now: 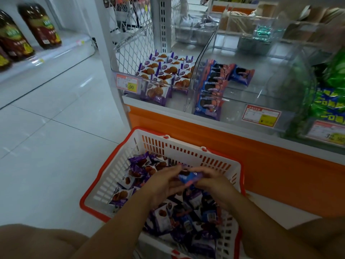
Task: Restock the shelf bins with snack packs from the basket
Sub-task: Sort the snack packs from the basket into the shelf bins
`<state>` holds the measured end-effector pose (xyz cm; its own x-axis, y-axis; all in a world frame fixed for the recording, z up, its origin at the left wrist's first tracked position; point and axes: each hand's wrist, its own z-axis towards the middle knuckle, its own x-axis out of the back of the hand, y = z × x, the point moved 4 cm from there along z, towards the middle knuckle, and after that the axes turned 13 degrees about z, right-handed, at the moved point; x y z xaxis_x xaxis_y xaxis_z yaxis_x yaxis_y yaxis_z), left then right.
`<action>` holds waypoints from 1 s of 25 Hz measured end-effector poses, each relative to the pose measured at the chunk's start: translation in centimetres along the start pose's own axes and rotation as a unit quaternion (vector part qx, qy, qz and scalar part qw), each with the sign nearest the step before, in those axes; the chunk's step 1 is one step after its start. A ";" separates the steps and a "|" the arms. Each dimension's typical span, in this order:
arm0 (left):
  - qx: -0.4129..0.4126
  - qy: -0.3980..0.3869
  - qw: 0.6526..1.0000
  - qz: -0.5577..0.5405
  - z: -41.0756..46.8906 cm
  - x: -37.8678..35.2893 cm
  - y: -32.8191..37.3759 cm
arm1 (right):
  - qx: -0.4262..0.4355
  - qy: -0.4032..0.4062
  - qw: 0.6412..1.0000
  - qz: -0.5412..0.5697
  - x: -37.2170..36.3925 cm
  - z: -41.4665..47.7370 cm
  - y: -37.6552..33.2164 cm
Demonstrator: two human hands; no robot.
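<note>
Over the basket [186,146], inside its rim, left hand [164,186] and right hand [212,184] pinch one blue pack [188,178].

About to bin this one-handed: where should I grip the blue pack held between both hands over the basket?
Take the blue pack across its middle, from above. It lies crosswise over the basket, the left hand and right hand pinching its ends, so only the midsection shows; a thumb-and-finger pinch over its long edges should probably steady it.
</note>
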<state>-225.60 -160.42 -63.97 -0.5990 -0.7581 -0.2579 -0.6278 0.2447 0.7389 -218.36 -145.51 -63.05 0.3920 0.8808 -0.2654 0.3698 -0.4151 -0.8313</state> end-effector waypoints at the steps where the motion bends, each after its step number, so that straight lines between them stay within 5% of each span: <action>1: -0.021 0.006 1.000 -0.005 0.1 -0.1 0.3 | -0.008 -0.003 0.999 0.041 -0.1 -0.1 -0.1; 4: -0.067 0.017 0.998 -0.007 0.4 -0.4 0.6 | -0.036 0.001 0.988 0.153 -0.1 -0.1 0.0; 12: -0.071 -0.009 0.997 -0.032 0.5 -0.7 0.7 | -0.002 0.052 0.990 0.131 0.1 0.2 -0.1; 19: -0.101 0.011 0.980 0.172 0.0 -0.6 1.8 | 0.000 0.047 0.998 -0.039 0.0 0.4 -0.8; 25: -0.107 0.030 0.977 0.183 -0.1 -0.5 2.0 | 0.015 0.066 0.996 0.051 0.4 0.1 -1.4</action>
<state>-226.50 -159.64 -62.31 -0.7291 -0.6798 0.0795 -0.2563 0.3789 0.8893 -218.75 -144.57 -62.06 0.5350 0.7955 -0.2846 0.2967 -0.4923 -0.8183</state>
